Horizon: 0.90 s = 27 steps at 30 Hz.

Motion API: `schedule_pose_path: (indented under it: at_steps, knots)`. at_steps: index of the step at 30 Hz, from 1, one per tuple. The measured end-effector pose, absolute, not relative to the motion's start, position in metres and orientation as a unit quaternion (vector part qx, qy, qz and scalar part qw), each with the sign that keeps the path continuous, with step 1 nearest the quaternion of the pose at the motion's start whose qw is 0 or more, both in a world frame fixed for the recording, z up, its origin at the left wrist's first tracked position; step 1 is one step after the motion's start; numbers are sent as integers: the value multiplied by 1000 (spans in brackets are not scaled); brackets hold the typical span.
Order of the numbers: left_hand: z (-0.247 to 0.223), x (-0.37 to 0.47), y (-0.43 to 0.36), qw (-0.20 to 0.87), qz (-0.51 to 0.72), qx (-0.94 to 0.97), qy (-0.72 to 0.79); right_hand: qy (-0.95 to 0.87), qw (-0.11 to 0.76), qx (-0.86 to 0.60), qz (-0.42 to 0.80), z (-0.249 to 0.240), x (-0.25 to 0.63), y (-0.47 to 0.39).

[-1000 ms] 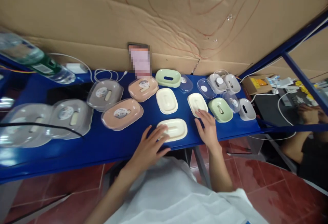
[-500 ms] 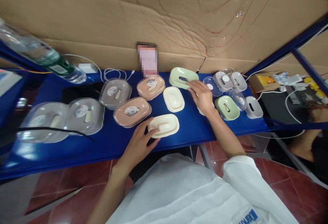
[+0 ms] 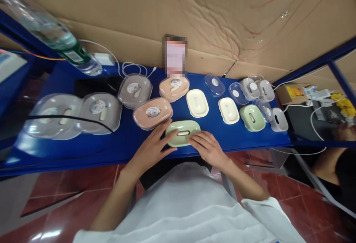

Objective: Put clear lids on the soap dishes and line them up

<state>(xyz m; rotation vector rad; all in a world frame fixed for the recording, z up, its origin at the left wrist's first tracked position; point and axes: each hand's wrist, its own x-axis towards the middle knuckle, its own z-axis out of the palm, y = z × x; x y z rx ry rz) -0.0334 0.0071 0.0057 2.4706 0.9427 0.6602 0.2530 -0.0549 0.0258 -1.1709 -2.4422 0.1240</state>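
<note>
Where shelf edge runs, green tray.

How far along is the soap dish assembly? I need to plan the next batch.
Done: four dishes under clear lids sit at the left. In hand: left hand and right hand press a green insert at the blue shelf edge. Left: two cream trays, a green dish and loose clear lids.

left hand flat, right hand fingers curled

No legible text on any label or sticker.
</note>
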Motion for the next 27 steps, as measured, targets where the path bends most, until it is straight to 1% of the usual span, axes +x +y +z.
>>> schedule_pose_path:
  at_steps: [4, 6, 8, 10, 11, 13, 15, 16, 18, 20, 23, 25, 27]
  knots:
    - [0, -38, 0, 191, 239, 881, 362, -903, 175, -391, 36, 20, 254, -49]
    - [-1, -37, -2, 186, 247, 876, 369, -903, 175, -390, 41, 27, 266, -30]
    - [0, -36, -4, 186, 254, 871, 377, -871, 196, -449, 23, 39, 288, 5]
    - [2, -35, -6, 197, 253, 864, 388, -793, 214, -570, -23, 53, 314, 51]
    - [3, -35, -8, 208, 251, 858, 397, -756, 200, -621, -45, 59, 326, 75]
    - [3, -34, -12, 231, 253, 840, 420, -706, 129, -694, -52, 66, 346, 117]
    - [1, -33, -16, 248, 266, 821, 440, -699, 68, -711, -30, 68, 357, 146]
    - [0, -33, -17, 256, 274, 812, 447, -706, 52, -706, -17, 68, 359, 152]
    - [-1, -32, -18, 275, 283, 797, 457, -724, 47, -688, -4, 68, 361, 151]
    - [2, -30, -17, 302, 277, 786, 463, -734, 66, -676, -13, 70, 359, 130]
    - [11, -26, -14, 347, 245, 778, 463, -750, 169, -639, -37, 74, 350, 75]
    - [17, -23, -12, 370, 224, 772, 466, -801, 223, -556, 15, 71, 339, 35]
    - [21, -21, -10, 390, 222, 761, 469, -861, 225, -447, 94, 64, 324, 3]
